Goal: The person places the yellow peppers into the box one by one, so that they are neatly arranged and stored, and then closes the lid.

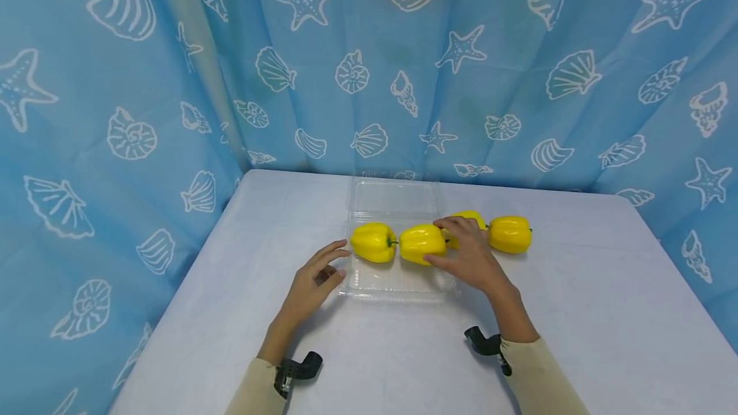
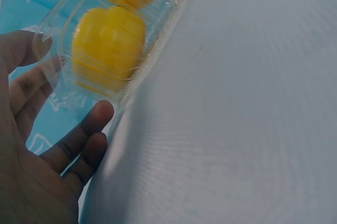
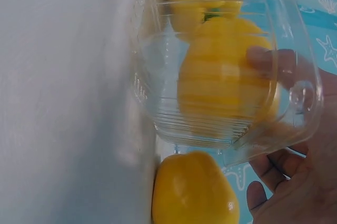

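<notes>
A clear plastic clamshell box (image 1: 375, 280) lies open on the table with two yellow bell peppers in its base. My right hand (image 1: 469, 255) grips the right-hand bell pepper (image 1: 422, 244), thumb on its near side and fingers on its far side. Through the clear wall in the right wrist view, the thumb shows against that pepper (image 3: 224, 76). Beside it sits the left-hand bell pepper (image 1: 371, 242), their stem ends toward the middle. My left hand (image 1: 311, 284) is at the box's left edge, fingers loosely bent, fingertips right at the rim.
Right of the box are two more yellow bell peppers: one (image 1: 510, 234) in full view, another (image 1: 469, 216) partly hidden by my right hand. The box's lid (image 1: 394, 197) lies folded back toward the blue shell-patterned curtain (image 1: 369, 107). A white cloth covers the table (image 1: 588, 287).
</notes>
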Demonstrator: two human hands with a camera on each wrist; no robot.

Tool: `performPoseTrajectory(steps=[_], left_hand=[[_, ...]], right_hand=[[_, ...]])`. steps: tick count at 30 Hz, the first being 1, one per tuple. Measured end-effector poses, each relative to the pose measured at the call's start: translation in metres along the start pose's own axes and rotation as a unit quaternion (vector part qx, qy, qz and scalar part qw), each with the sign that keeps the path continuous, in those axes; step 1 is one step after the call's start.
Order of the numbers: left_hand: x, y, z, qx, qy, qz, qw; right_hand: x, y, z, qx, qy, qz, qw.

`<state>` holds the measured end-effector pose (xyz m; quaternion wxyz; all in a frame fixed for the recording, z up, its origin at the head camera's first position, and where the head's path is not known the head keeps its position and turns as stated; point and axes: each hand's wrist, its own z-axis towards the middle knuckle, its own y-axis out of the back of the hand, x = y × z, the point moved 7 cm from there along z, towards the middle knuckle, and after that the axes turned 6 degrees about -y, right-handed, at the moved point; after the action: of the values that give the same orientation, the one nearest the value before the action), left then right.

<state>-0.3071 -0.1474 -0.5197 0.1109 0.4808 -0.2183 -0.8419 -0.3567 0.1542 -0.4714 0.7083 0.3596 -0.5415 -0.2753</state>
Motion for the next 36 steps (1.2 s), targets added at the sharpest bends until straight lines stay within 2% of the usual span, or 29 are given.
performPoseTrajectory(steps=[10, 25, 36], left_hand=[[0.0, -0.001, -0.001, 0.0, 0.002, -0.005, 1.0], [-0.004, -0.002, 0.0, 0.003, -0.015, -0.004, 0.9999], [-0.005, -0.001, 0.0, 0.005, 0.001, 0.0, 1.0]], right_hand=[[0.001, -0.01, 0.001, 0.008, 0.029, -0.033, 0.999], [-0.004, -0.012, 0.002, 0.009, 0.025, -0.021, 0.9994], [-0.003, -0.014, 0.003, -0.007, 0.023, -0.033, 0.9991]])
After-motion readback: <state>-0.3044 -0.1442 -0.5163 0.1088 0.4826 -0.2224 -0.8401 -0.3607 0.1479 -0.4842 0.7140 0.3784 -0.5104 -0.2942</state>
